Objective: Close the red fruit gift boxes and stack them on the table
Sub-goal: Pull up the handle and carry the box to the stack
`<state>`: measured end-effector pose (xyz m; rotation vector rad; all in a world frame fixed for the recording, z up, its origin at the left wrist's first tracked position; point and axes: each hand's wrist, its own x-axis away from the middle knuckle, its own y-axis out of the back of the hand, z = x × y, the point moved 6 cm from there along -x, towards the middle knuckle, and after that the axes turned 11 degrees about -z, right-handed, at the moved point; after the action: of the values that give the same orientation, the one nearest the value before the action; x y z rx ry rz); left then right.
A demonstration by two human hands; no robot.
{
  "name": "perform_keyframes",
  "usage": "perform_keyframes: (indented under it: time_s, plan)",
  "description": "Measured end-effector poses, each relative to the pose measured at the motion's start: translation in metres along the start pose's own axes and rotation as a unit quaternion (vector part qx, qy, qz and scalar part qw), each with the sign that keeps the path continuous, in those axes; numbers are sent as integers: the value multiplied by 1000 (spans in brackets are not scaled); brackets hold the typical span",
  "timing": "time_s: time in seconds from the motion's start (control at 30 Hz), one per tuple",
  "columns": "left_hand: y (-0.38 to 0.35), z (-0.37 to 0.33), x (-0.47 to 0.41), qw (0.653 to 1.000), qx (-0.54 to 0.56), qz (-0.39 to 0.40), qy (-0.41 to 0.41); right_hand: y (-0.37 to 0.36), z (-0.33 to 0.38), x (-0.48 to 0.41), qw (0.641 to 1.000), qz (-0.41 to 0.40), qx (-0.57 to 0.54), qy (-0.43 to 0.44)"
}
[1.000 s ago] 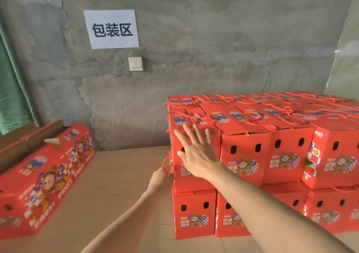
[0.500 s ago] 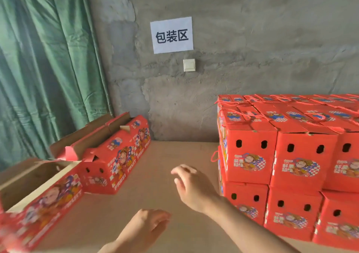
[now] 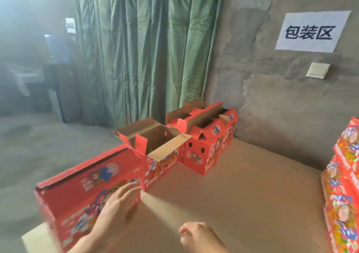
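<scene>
The nearest red gift box (image 3: pixel 81 192) stands at the near left corner of the table (image 3: pixel 242 190), long printed side towards us; the left hand (image 3: pixel 118 200) lies on that side with fingers spread and fairly straight, pressing rather than gripping; the right hand (image 3: pixel 196 233) hangs over bare table to the right, loosely curled and holding nothing. Just beyond the near box sits a second box (image 3: pixel 155 151) with its flaps standing open, and beyond that, by the far wall, an open third (image 3: pixel 206 136); a stack of closed boxes (image 3: pixel 342 184) fills the right edge, well apart from these. I'd judge them corrugated card, stiff in the panels but weak at the flaps, so a flap would crease if used as a handle; the glossy print looks a bit slick for a one-handed pinch; what is inside I cannot see, so the weight is a guess, and best taken as loaded; a palm flat on each short end, or fingers under the base, seems the safest hold. On the second box's side I can make out "FRESH FRUIT" in white, blurred; the cartoon panels are too smeared to read; the paper sign (image 3: pixel 310 32) on the wall reads 包装区, with a light switch (image 3: pixel 317 70) below it and a green curtain (image 3: pixel 145 48) to the left.
</scene>
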<state>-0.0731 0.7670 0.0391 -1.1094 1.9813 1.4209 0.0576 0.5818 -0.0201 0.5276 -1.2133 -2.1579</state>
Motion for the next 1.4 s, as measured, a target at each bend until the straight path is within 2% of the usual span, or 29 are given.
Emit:
perform_keyframes:
  time_s: [0.07, 0.1, 0.17, 0.23, 0.3, 0.33, 0.5, 0.63, 0.7, 0.8, 0.87, 0.97, 1.07, 1.17, 1.27, 1.33, 1.37, 1.4]
  plan:
    - [25, 48, -29, 997, -56, -24, 44, -20, 41, -19, 999, 25, 20, 29]
    - [33, 73, -42, 993, -99, -6, 69, -31, 61, -28, 997, 39, 34, 48]
    - [36, 124, -61, 971, -178, 84, 138, -46, 89, -44, 995, 62, 38, 62]
    - [31, 171, -71, 932, -245, 186, 190, -54, 113, -55, 993, 74, 40, 78]
    - [26, 203, -69, 897, -270, 263, 233, -62, 132, -65, 993, 77, 34, 88]
    - [22, 212, -65, 890, -272, 281, 236, -65, 140, -69, 992, 75, 39, 89]
    - [9, 224, -69, 905, -264, 279, 182, -80, 176, -83, 997, 43, 3, 68]
    - [16, 241, -87, 899, -214, 311, 222, -90, 220, -87, 992, -20, -3, 128]
    - [24, 249, -96, 900, -199, 310, 235, -103, 240, -86, 989, -19, 27, 145]
    - [37, 261, -103, 895, -175, 302, 278, -134, 259, -77, 994, 45, 35, 94]
    - [39, 263, -105, 893, -168, 295, 296, -146, 266, -73, 995, 48, 48, 73]
    - [35, 260, -105, 896, -166, 281, 301, -143, 266, -70, 998, -22, 28, 59]
    - [44, 262, -100, 892, -146, 277, 326, -136, 262, -65, 994, -62, 13, 93]
    - [57, 275, -71, 849, -10, 282, 446, -123, 243, -52, 989, -69, -9, 130]
    - [60, 268, -19, 770, 169, 240, 567, -102, 211, -30, 981, -113, -13, 158]
    - [55, 249, 21, 701, 257, 223, 627, -80, 184, -24, 976, -170, -60, 125]
    - [51, 239, 38, 680, 277, 227, 640, -67, 170, -24, 970, -206, -87, 96]
    - [47, 230, 51, 675, 283, 238, 639, -54, 157, -26, 963, -240, -105, 63]
